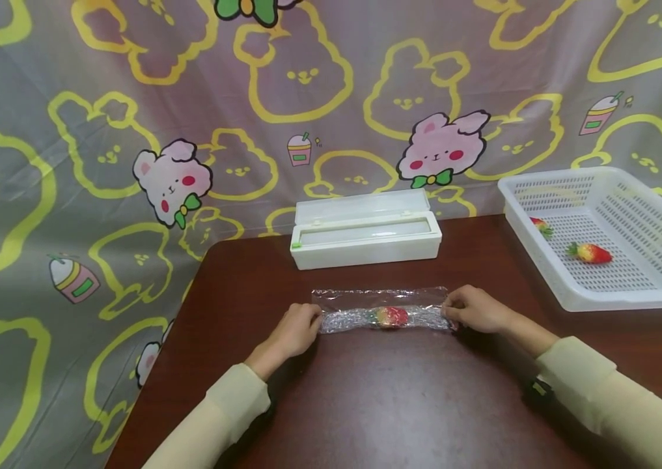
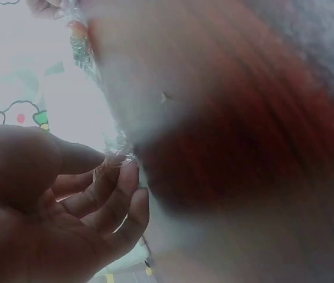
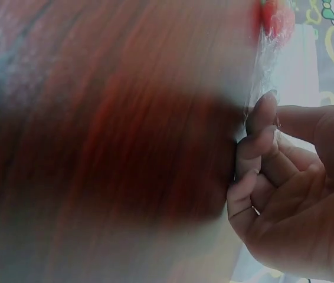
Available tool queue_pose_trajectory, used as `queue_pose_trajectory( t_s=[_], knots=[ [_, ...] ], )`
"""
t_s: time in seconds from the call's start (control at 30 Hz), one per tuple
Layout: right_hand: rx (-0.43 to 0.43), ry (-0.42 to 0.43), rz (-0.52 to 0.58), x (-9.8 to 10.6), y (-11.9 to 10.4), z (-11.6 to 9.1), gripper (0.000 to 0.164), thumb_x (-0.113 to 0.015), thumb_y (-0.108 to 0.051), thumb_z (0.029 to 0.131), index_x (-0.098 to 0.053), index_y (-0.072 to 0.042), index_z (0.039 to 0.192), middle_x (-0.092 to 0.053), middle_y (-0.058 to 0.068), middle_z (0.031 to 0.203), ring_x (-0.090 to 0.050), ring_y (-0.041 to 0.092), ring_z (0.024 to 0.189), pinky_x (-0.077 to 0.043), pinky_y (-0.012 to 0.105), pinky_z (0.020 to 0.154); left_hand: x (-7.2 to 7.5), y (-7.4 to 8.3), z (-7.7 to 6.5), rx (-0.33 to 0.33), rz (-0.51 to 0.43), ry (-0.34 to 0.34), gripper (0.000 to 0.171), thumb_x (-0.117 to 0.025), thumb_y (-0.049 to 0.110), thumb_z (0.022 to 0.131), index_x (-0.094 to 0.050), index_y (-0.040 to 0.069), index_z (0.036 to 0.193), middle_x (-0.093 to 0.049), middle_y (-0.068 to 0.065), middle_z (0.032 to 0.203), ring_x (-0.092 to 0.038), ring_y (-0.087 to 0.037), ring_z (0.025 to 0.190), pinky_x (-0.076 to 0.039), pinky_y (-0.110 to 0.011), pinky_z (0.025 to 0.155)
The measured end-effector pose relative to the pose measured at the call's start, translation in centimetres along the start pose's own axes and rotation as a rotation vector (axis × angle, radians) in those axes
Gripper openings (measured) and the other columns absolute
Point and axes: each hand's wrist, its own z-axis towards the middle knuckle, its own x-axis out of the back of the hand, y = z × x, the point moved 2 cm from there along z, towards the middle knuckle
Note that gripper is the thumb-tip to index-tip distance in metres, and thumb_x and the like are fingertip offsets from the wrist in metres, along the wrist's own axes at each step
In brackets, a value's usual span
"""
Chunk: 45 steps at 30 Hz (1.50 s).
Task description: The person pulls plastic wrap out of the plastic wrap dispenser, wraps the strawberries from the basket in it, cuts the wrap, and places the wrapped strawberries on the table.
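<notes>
A red strawberry (image 1: 392, 317) with a pale, greenish leafy end lies wrapped inside clear plastic wrap (image 1: 347, 319) at the middle of the table. The wrap is gathered into a crinkled band to both sides of the fruit, with a flat sheet spreading behind it. My left hand (image 1: 297, 330) pinches the band's left end between thumb and fingers, as the left wrist view also shows. At the opposite end, my right hand (image 1: 477, 309) pinches the wrap, its fingers curled close to the tabletop in the right wrist view.
Behind the wrap stands a white plastic-wrap dispenser box (image 1: 366, 251) with its lid raised. To the right, a white perforated basket (image 1: 577, 296) holds a strawberry (image 1: 590, 253) and another one (image 1: 541, 227) partly hidden by its wall. A patterned curtain (image 1: 331, 98) hangs behind the brown table (image 1: 389, 404).
</notes>
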Motion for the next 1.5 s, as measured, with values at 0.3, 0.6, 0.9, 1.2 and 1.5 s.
queue_pose_trajectory(
  t_s=[0.3,0.6,0.9,1.2,1.5],
  knots=[
    [-0.074,0.03,-0.009,0.1,0.3,0.1,0.011,-0.065,-0.009,0.097,-0.07,-0.007,0.087,-0.064,-0.003,0.064,-0.058,0.014,0.06,-0.046,0.028,0.055,0.0,-0.4,0.3,0.035,-0.013,0.005,0.007,-0.064,0.004,0.097,-0.07,0.003,0.101,-0.072,-0.01,0.093,-0.067,-0.022,0.083,-0.057,-0.041,0.074],
    [-0.01,0.19,-0.317,1.0,-2.7,-1.4,0.01,-0.07,-0.015,0.095,-0.072,-0.007,0.1,-0.064,-0.003,0.082,-0.056,0.014,0.073,-0.048,0.035,0.062,1.6,2.3,0.1,-0.081,0.054,0.087,0.025,-0.058,0.019,0.105,-0.066,0.002,0.121,-0.063,-0.01,0.106,-0.063,-0.027,0.095,-0.054,-0.045,0.081],
    [0.249,0.061,-0.41,-3.0,-5.3,0.1,0.015,-0.071,-0.015,0.095,-0.075,-0.01,0.108,-0.068,0.002,0.11,-0.066,0.022,0.101,-0.057,0.047,0.085,-1.2,5.8,1.7,-0.19,-0.072,-0.227,0.033,-0.051,0.024,0.108,-0.065,0.004,0.13,-0.063,-0.006,0.117,-0.061,-0.019,0.107,-0.053,-0.037,0.093],
    [0.171,0.059,-0.353,-2.4,-3.1,-1.0,0.014,-0.073,-0.013,0.094,-0.076,-0.01,0.107,-0.068,0.011,0.117,-0.065,0.034,0.112,-0.054,0.055,0.092,-1.1,1.8,1.2,-0.128,-0.075,-0.128,0.022,-0.057,0.012,0.103,-0.073,0.0,0.114,-0.068,-0.011,0.105,-0.064,-0.027,0.1,-0.052,-0.046,0.088],
    [0.096,0.08,-0.443,-0.7,-2.2,-2.3,0.017,-0.077,-0.025,0.091,-0.076,-0.014,0.105,-0.065,0.001,0.105,-0.064,0.021,0.095,-0.056,0.045,0.074,1.0,-0.9,-0.4,-0.022,-0.003,-0.137,0.017,-0.064,0.012,0.1,-0.073,0.005,0.112,-0.062,-0.004,0.096,-0.059,-0.02,0.087,-0.052,-0.041,0.077]
  ],
)
